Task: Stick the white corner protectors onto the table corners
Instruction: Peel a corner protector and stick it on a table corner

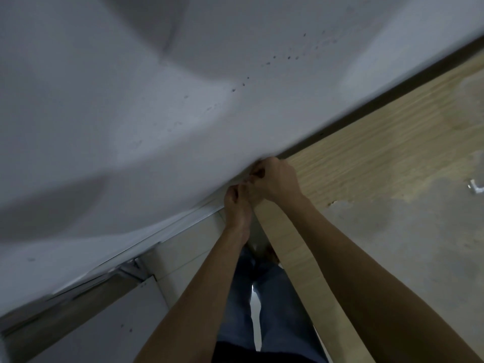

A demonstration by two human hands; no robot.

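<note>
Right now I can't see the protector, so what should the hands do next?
Probably press in and hold: both hands, left and right, are bunched fingers-curled at the table corner by the wall. What they pinch is hidden.

There are no words, numbers, labels or signs to read here. The white wall [183,100] has only small dark spots on it. The wooden table top [392,142] shows just its grain and pale worn patches.

We see a pale wood-grain bench [366,142] with grey worn patches, a grey-white speckled wall [157,87] and blue jeans [272,305].
</note>
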